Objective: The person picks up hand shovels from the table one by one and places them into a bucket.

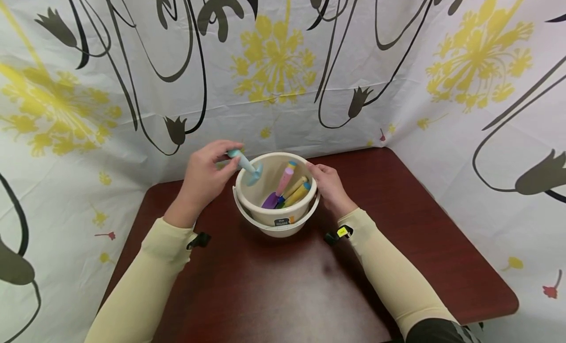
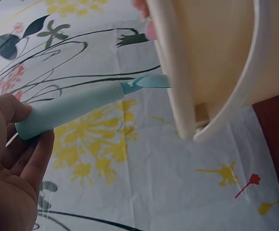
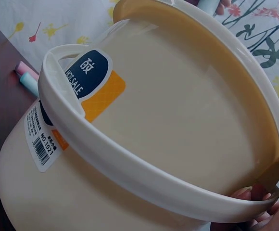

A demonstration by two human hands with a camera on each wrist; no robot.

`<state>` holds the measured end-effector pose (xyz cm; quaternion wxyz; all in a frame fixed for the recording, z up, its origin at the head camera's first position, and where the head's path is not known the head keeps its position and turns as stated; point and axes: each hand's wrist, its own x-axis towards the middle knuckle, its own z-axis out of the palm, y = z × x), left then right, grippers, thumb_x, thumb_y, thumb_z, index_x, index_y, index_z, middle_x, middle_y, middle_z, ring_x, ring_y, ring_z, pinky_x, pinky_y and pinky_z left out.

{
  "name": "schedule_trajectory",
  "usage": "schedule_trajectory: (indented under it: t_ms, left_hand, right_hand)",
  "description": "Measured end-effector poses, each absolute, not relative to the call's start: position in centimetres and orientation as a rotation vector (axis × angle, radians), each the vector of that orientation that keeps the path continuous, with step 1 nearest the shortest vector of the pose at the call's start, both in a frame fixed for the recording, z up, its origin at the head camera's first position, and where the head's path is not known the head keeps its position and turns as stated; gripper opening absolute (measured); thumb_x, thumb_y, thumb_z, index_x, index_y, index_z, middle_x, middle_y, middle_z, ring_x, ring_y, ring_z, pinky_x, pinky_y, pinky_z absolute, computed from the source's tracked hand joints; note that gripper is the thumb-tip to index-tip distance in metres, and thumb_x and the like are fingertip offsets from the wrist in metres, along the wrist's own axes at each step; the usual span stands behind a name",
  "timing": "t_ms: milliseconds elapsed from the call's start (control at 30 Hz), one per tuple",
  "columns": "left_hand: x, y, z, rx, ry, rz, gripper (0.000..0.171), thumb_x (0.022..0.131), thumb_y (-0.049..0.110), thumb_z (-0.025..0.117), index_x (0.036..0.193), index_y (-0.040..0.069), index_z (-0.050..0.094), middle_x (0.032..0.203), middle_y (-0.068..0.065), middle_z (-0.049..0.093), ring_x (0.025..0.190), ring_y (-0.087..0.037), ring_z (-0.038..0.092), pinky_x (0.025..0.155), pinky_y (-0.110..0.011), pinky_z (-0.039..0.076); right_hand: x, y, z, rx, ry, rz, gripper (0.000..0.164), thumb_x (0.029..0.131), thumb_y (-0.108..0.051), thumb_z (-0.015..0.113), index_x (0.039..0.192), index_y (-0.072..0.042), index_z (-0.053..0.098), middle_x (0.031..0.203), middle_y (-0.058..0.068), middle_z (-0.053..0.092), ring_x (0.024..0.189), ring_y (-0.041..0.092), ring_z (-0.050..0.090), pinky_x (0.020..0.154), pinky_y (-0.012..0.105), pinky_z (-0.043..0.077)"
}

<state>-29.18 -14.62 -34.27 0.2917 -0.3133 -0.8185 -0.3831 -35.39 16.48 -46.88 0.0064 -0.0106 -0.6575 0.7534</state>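
Note:
A cream bucket [image 1: 283,154] stands on the table, its white handle [image 3: 125,161] lowered across the front. My left hand [image 1: 208,168] pinches the end of a small hand tool [image 2: 72,108] with a pale teal handle. The tool's blue head [image 1: 255,176] dips inside the bucket's left rim; in the left wrist view that rim hides its tip. My right hand [image 1: 329,185] grips the bucket at the right side of the rim. Inside lie a purple trowel [image 1: 269,201] with a pink handle and yellow-handled tools [image 1: 297,194], their lower ends partly hidden.
Beside the bucket, the right wrist view shows a pink handle end [image 3: 21,68] and a teal one [image 3: 29,83] over the dark red table [image 1: 274,289]. A white patterned cloth [image 1: 274,122] hangs behind the table and along both sides.

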Motion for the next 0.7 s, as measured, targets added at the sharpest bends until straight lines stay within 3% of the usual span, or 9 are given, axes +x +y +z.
schedule_trajectory:
  t_ms: [300, 533, 700]
  left_hand:
    - [-30.0, -13.5, -34.9, -0.889, -2.258, -0.84, 0.023, 0.102, 0.004, 0.078, 0.125, 0.002, 0.081, 0.125, -0.011, 0.078, 0.106, -0.025, 0.075, 0.089, -0.044, 0.063]
    - [-30.3, -12.6, -35.7, -0.94, -2.348, -0.745, 0.027, 0.101, 0.005, 0.08, 0.128, 0.004, 0.08, 0.129, -0.01, 0.077, 0.12, -0.028, 0.073, 0.099, -0.049, 0.061]
    - [-30.4, -12.0, -36.3, -0.989, -2.378, -0.691, 0.032, 0.1, 0.005, 0.082, 0.131, 0.006, 0.079, 0.131, -0.012, 0.077, 0.12, -0.03, 0.073, 0.102, -0.051, 0.059]
  right_hand:
    - [-35.4, 16.4, -47.0, -0.027, -2.057, 2.356, 0.04, 0.11, -0.04, 0.071, 0.089, -0.005, 0.067, 0.076, 0.003, 0.066, 0.057, 0.01, 0.062, 0.049, 0.024, 0.051]
    - [-35.4, 16.3, -46.9, -0.039, -2.045, 2.384, 0.039, 0.11, -0.039, 0.071, 0.09, -0.005, 0.066, 0.077, 0.004, 0.066, 0.057, 0.011, 0.063, 0.048, 0.025, 0.051]
    - [-35.4, 16.4, -46.9, -0.044, -2.031, 2.399, 0.039, 0.11, -0.038, 0.071, 0.09, -0.005, 0.066, 0.076, 0.004, 0.066, 0.056, 0.011, 0.062, 0.047, 0.025, 0.05]
